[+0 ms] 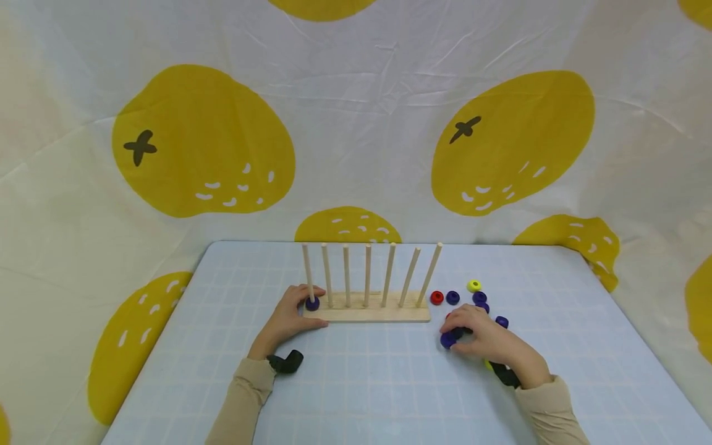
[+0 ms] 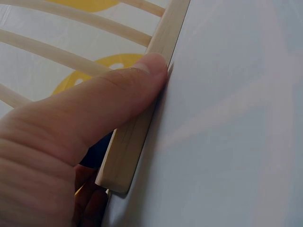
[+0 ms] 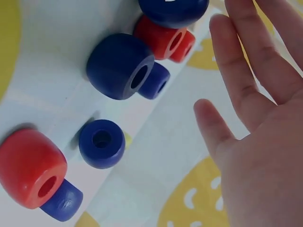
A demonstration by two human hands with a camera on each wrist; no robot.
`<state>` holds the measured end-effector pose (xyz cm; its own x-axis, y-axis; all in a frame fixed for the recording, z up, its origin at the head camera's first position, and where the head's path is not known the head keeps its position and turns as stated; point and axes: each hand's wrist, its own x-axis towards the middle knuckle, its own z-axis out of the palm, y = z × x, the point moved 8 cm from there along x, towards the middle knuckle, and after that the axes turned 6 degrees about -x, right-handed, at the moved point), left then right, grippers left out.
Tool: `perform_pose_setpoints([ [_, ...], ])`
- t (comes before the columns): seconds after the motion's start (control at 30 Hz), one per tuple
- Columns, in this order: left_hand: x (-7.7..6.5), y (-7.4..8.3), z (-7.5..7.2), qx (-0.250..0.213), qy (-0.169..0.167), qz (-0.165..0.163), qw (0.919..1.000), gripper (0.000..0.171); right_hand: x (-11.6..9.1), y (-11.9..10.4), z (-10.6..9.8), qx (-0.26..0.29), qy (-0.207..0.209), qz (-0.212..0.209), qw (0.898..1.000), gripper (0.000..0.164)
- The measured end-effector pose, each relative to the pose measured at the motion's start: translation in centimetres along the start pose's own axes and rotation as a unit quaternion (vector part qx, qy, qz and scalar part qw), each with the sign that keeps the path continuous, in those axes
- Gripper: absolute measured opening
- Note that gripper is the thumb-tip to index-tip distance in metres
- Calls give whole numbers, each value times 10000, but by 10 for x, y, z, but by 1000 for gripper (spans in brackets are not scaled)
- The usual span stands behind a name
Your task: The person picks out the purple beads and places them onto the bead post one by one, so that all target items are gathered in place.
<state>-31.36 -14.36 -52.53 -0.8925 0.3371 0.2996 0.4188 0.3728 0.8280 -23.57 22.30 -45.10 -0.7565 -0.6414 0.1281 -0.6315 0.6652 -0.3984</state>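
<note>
My left hand (image 1: 289, 315) grips the left end of a wooden peg stand (image 1: 378, 315), thumb along the front edge and fingers behind. Around the leftmost upright peg, at its foot, sits a blue bead (image 1: 313, 304); in the left wrist view the thumb partly hides it. At the right, my right hand (image 1: 484, 334) is low over the loose beads, with a blue bead (image 1: 447, 340) between thumb and forefinger tips in the head view. The right wrist view shows its other fingers (image 3: 246, 71) spread, near blue and red beads (image 3: 33, 168).
Behind the right hand lie a red bead (image 1: 437, 298), a yellow bead (image 1: 474, 285) and several blue beads (image 1: 479, 298). Another blue bead (image 1: 502, 322) is by the wrist. Bare pegs (image 1: 368, 272) rise along the stand. A patterned cloth (image 1: 367, 123) hangs behind the table (image 1: 361, 383).
</note>
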Motion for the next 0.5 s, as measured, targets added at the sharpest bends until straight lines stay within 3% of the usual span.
perform_pose_setpoints([
  [0.17,0,0,0,-37,-5,23,10000,63,-1,-2,-4,-16,234,-212,9995,30],
  [0.5,0,1,1,49,8,26,10000,64,0,-2,-9,606,515,-565,9952,34],
])
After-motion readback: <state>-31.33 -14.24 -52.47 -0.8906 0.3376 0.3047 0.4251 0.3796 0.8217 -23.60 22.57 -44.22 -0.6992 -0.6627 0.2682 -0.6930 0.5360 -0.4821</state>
